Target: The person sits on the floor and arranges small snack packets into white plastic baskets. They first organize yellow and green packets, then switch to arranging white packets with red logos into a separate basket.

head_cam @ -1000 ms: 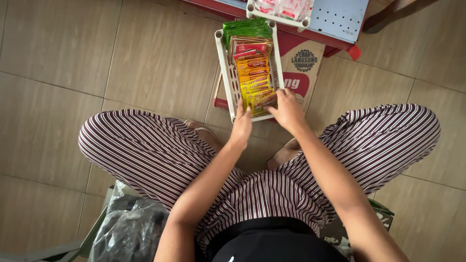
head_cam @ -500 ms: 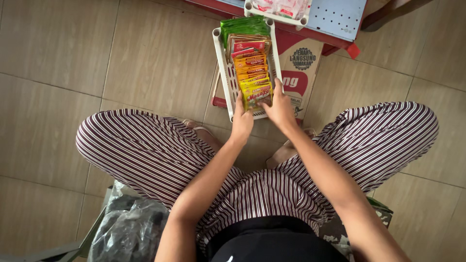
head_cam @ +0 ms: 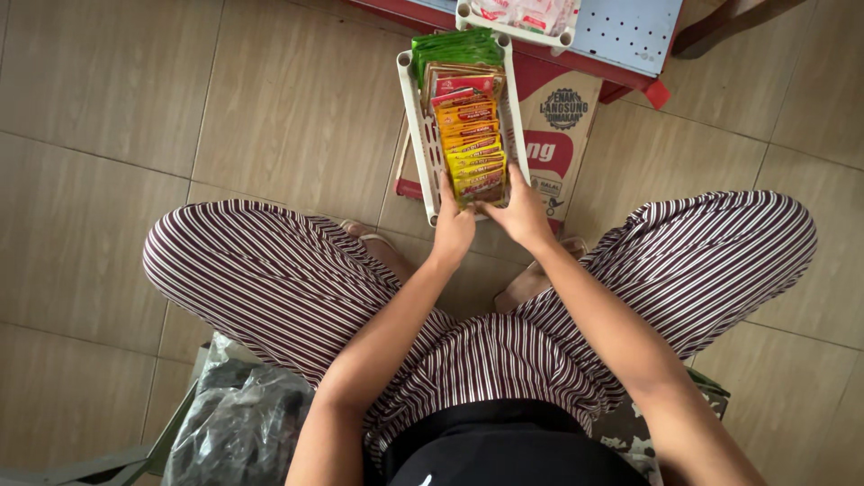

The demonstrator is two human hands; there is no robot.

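Observation:
A long white plastic tray (head_cam: 412,112) lies on a cardboard box on the floor in front of me. It holds a row of sachets (head_cam: 468,126), green at the far end, then red, orange and yellow. My left hand (head_cam: 453,227) and my right hand (head_cam: 518,211) are both at the tray's near end, fingers pinching the nearest yellow sachets (head_cam: 475,180) from either side. My knees in striped trousers (head_cam: 270,270) spread out to both sides.
The red and white cardboard box (head_cam: 558,126) lies under the tray. Beyond it stands a red-edged perforated shelf (head_cam: 630,31) with another white tray of pink packets (head_cam: 526,13). A dark plastic bag (head_cam: 238,423) sits at my lower left on the tiled floor.
Both hands have stayed at the tray's near end, pressing the yellow sachets together; the right hand's fingers shifted slightly inward onto the pack.

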